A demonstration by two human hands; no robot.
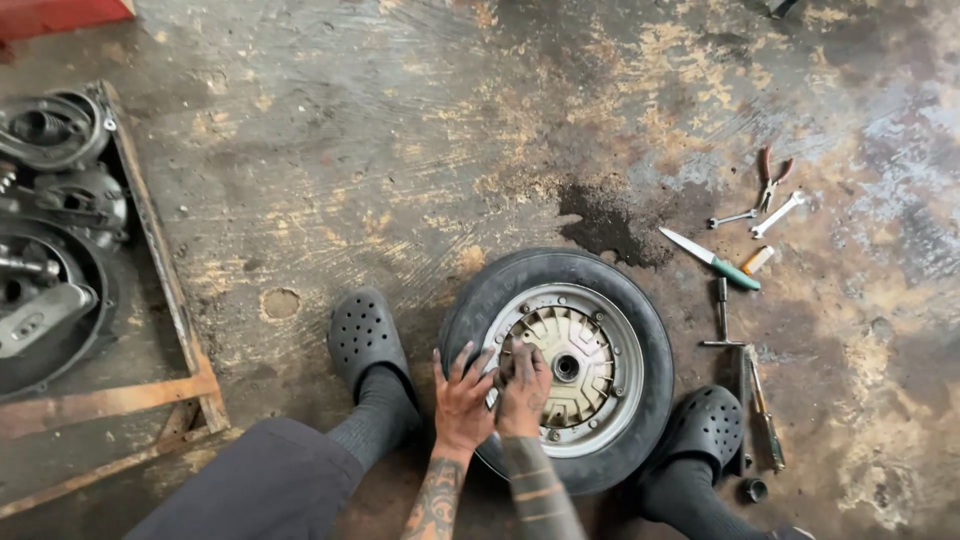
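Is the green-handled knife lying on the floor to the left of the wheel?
No, the green-handled knife lies on the floor to the right of the wheel, near the wrenches and pliers.

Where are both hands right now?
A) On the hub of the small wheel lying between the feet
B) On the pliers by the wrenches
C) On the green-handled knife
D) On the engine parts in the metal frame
A: the left hand and the right hand both rest on the metal hub of the wheel lying flat on the floor, while the pliers, the knife and the framed engine parts lie untouched.
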